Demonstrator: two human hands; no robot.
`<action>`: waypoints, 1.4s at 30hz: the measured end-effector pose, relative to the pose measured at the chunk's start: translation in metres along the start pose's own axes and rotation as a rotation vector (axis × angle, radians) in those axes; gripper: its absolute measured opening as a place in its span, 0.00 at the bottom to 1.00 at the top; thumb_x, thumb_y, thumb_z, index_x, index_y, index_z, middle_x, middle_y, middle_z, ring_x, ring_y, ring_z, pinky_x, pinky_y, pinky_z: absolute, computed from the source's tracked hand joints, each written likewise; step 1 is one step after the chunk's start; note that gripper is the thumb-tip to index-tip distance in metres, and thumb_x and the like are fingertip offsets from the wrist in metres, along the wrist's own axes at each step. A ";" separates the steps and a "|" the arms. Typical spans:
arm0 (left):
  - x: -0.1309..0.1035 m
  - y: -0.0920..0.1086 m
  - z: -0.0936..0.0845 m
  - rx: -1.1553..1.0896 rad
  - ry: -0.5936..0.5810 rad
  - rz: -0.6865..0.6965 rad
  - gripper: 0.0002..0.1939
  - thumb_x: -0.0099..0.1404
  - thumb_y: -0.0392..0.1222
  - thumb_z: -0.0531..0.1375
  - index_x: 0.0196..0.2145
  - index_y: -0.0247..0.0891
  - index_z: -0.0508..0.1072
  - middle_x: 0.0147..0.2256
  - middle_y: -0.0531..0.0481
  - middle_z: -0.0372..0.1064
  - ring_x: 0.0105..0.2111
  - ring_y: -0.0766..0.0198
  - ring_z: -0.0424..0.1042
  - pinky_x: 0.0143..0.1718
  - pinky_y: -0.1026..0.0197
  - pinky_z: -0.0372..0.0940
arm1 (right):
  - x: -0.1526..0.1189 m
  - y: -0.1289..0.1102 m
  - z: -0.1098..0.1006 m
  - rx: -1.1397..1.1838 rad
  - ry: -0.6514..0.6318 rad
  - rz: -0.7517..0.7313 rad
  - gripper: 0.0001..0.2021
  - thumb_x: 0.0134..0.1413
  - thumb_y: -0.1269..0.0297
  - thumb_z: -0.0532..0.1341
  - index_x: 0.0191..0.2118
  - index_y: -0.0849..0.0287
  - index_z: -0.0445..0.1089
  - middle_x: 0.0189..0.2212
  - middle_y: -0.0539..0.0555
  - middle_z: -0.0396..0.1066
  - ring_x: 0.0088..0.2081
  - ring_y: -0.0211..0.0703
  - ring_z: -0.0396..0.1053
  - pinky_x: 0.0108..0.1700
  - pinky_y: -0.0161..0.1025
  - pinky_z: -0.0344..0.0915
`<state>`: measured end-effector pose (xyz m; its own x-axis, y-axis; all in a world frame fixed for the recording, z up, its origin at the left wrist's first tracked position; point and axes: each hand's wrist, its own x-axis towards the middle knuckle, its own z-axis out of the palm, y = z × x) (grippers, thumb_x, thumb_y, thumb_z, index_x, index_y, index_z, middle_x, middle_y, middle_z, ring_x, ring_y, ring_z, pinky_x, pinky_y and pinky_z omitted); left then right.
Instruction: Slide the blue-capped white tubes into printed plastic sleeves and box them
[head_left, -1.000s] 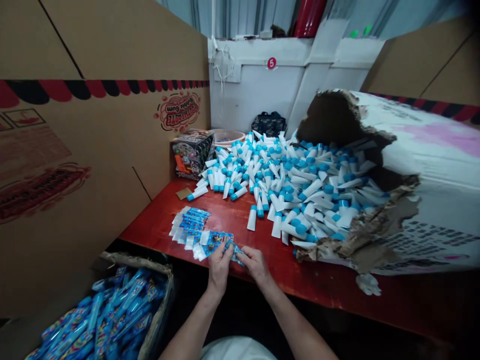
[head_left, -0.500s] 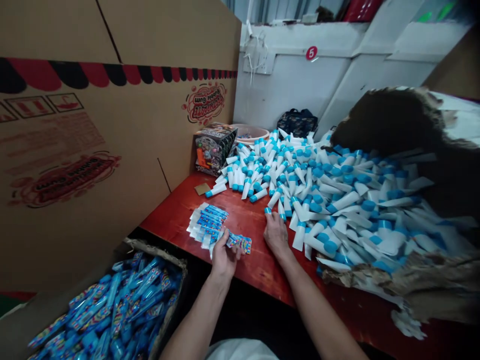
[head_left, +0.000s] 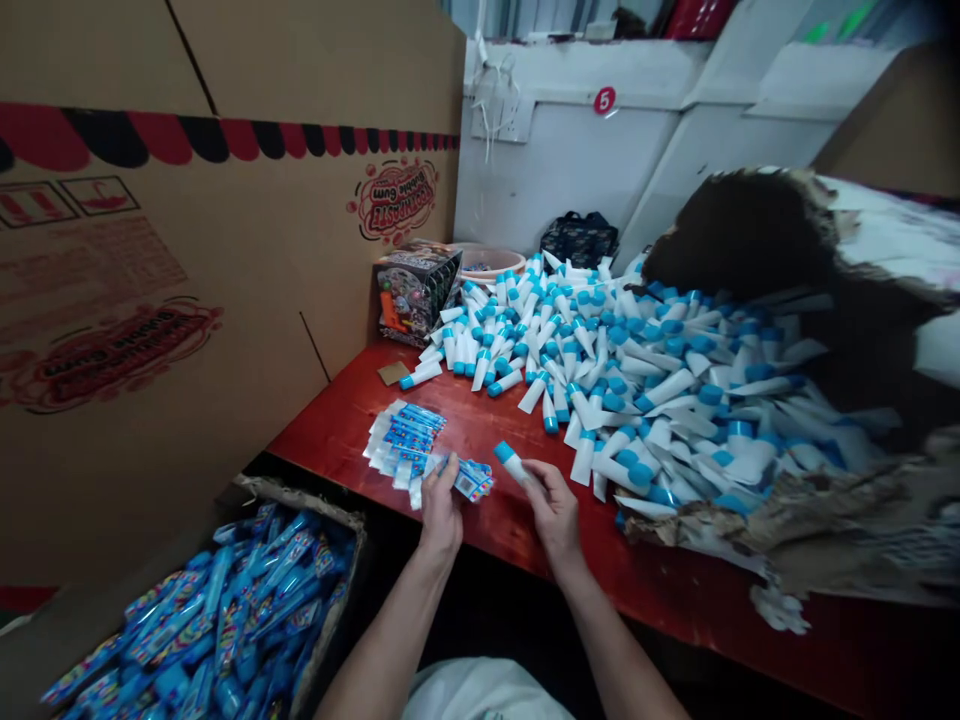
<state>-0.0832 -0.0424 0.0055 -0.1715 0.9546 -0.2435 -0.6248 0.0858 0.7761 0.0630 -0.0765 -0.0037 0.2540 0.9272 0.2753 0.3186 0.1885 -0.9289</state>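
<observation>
Between the thumb and fingers of my left hand [head_left: 441, 508] is a printed plastic sleeve [head_left: 474, 480], blue with bright colours. My right hand [head_left: 556, 508] pinches a white tube [head_left: 514, 465] by its flat end, the blue cap pointing up and left toward the sleeve. Tube and sleeve are apart. Just left of my left hand, a fanned stack of the same sleeves [head_left: 405, 440] lies on the red table [head_left: 337, 420]. Beyond my right hand spreads a large heap of white tubes with blue caps [head_left: 592, 340].
At lower left stands an open carton [head_left: 358, 530] full of tubes in printed sleeves. A tall cardboard box [head_left: 285, 230] walls off the left side. At the back are a dark printed box [head_left: 414, 292], a pink basin [head_left: 491, 262] and a dark bag [head_left: 579, 238]. Torn cardboard [head_left: 750, 220] surrounds the heap's right side.
My right hand has drawn back from the heap's edge with a tube, now held near the sleeve. My left hand has turned the sleeve slightly. The view has shifted a little.
</observation>
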 end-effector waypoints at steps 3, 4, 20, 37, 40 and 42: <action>-0.007 -0.003 -0.003 0.097 0.019 0.070 0.13 0.54 0.48 0.65 0.27 0.35 0.72 0.23 0.55 0.67 0.24 0.68 0.65 0.30 0.64 0.61 | 0.001 0.013 -0.005 -0.292 -0.074 -0.093 0.13 0.60 0.61 0.53 0.43 0.57 0.71 0.42 0.58 0.70 0.45 0.49 0.66 0.49 0.47 0.61; -0.009 -0.004 -0.004 0.149 0.013 0.088 0.13 0.54 0.48 0.65 0.27 0.35 0.73 0.24 0.54 0.68 0.25 0.67 0.65 0.31 0.64 0.60 | -0.001 0.013 -0.007 -0.364 -0.076 -0.096 0.13 0.59 0.60 0.52 0.44 0.56 0.71 0.44 0.58 0.70 0.47 0.51 0.65 0.49 0.49 0.60; -0.050 -0.005 -0.016 0.225 -0.309 -0.099 0.13 0.55 0.43 0.65 0.38 0.36 0.74 0.31 0.51 0.73 0.29 0.64 0.70 0.32 0.64 0.63 | -0.012 -0.005 -0.001 0.177 -0.356 0.227 0.21 0.48 0.46 0.59 0.20 0.60 0.66 0.16 0.46 0.59 0.22 0.36 0.56 0.26 0.34 0.53; -0.031 0.003 -0.032 -0.156 -0.065 -0.237 0.11 0.54 0.46 0.65 0.27 0.37 0.69 0.14 0.57 0.62 0.14 0.67 0.63 0.20 0.63 0.60 | -0.021 -0.036 -0.006 -0.088 -0.357 -0.142 0.19 0.59 0.60 0.56 0.56 0.53 0.64 0.44 0.53 0.70 0.43 0.47 0.68 0.46 0.39 0.63; -0.031 0.001 -0.030 -0.178 -0.072 -0.222 0.10 0.54 0.45 0.65 0.27 0.36 0.69 0.16 0.56 0.64 0.16 0.67 0.65 0.20 0.64 0.60 | -0.032 -0.048 -0.009 -0.165 -0.388 -0.206 0.21 0.60 0.62 0.55 0.59 0.51 0.62 0.43 0.54 0.69 0.42 0.46 0.68 0.45 0.39 0.64; -0.031 0.002 -0.030 -0.164 -0.079 -0.211 0.11 0.54 0.46 0.64 0.26 0.36 0.69 0.16 0.56 0.64 0.16 0.68 0.65 0.21 0.63 0.60 | -0.038 -0.048 -0.012 -0.275 -0.353 -0.217 0.22 0.60 0.63 0.55 0.60 0.50 0.60 0.43 0.55 0.67 0.43 0.46 0.67 0.46 0.40 0.64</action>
<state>-0.1019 -0.0802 -0.0031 0.0313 0.9405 -0.3382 -0.7565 0.2435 0.6070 0.0487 -0.1242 0.0332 -0.1545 0.9381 0.3101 0.5708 0.3409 -0.7470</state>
